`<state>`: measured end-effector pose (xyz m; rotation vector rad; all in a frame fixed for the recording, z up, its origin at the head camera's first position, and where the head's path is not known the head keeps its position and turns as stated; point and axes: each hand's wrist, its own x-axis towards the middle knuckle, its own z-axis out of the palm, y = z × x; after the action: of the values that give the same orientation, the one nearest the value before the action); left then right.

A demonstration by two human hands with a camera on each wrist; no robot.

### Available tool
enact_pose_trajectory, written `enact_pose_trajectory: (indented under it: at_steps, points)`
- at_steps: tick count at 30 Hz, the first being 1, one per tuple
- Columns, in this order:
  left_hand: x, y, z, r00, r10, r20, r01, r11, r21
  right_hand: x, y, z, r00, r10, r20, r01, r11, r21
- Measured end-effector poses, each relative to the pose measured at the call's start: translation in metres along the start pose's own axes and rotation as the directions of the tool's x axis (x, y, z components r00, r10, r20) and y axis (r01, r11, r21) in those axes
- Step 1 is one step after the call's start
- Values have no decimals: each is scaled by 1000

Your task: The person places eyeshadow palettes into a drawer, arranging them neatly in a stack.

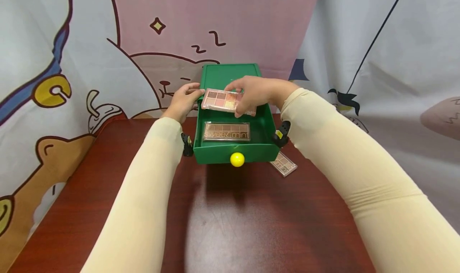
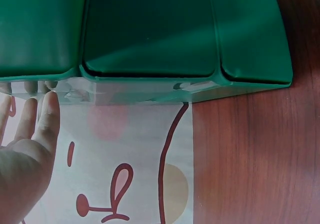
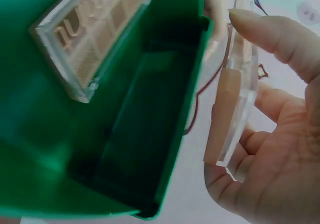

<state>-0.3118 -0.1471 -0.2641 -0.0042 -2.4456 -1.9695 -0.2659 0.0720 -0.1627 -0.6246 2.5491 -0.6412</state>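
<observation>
My right hand (image 1: 258,92) pinches a clear-cased eyeshadow palette (image 1: 220,100) between thumb and fingers, tilted above the back of an open green drawer (image 1: 212,155). In the right wrist view the held palette (image 3: 231,101) stands edge-on beside the drawer wall. A second palette (image 1: 227,131), with "sweet mint" lettering, lies flat inside the drawer near its front. My left hand (image 1: 184,100) is at the left side of the green cabinet (image 1: 230,75). In the left wrist view its extended fingers (image 2: 48,115) reach the cabinet's side.
Another palette (image 1: 284,164) lies on the reddish-brown table (image 1: 108,193), right of the drawer and partly hidden by it. A yellow knob (image 1: 237,159) sticks out of the drawer front. Behind the table hangs a cartoon-printed cloth (image 1: 266,25).
</observation>
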Motion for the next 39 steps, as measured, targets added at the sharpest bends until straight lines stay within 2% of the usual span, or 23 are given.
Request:
enact_pose_trajectory:
  at_steps: [5, 15, 24, 29, 33, 36, 39]
  points:
    - [-4, 1, 0, 1000, 3, 13, -3, 1000, 4, 3, -1, 4, 996, 36, 77, -29, 996, -90]
    - [-4, 2, 9, 1000, 13, 11, -13, 1000, -1, 8, 0, 7, 978, 60, 198, -16, 976, -217]
    - [-2, 2, 18, 1000, 14, 10, -14, 1000, 2, 12, -3, 14, 969, 86, 233, 3, 935, -355]
    - [-2, 3, 20, 1000, 22, 13, -22, 1000, -1, 13, -3, 20, 964, 96, 247, 24, 896, -443]
    - [-1, 4, 21, 1000, 14, 15, -14, 1000, -2, 13, -1, 17, 965, 102, 242, -1, 922, -388]
    - [-1, 3, 22, 1000, 10, 15, -10, 1000, -4, 10, 4, 8, 969, 79, 233, -16, 965, -261]
    - [-1, 3, 21, 1000, 9, 15, -9, 1000, -9, 4, 12, -3, 979, 21, 203, 4, 993, -122]
